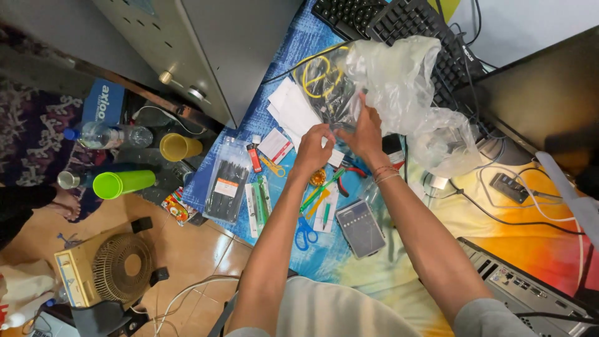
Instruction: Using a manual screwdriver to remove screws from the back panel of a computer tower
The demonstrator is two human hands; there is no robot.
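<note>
**Q:** Clear plastic fills the upper middle of the head view; what is it, and where does it lie?

**A:** It is a crumpled transparent bag [399, 75], resting on the patterned cloth [349, 262] that covers the work surface, partly over a black keyboard [399, 19]. Just left of it sits a smaller clear pouch [327, 84] holding coiled yellow cable and dark parts.

**Q:** How do the person's hands stand?

**A:** The left hand [314, 148] is curled, fingers drawn together at the lower edge of the pouch; whether it pinches the plastic cannot be told. The right hand [364, 132] has its fingers raised and pressed against the pouch where it meets the bag, the thumb towards the left hand. Thin bracelets [384, 173] circle the right wrist. The two hands are just beside each other.

**Q:** What surrounds them?

**A:** Below the hands lie blue-handled scissors [304, 234], a grey compartment case [360, 228], a packet of black cable ties [228, 181], green-handled tools and white paper slips [292, 109]. Off the cloth to the left stand a yellow cup [178, 147], a green tumbler [121, 183] and a water bottle [103, 134]; a small fan [112, 268] sits on the tiled floor. A grey metal cabinet [218, 43] rises at the top.
</note>
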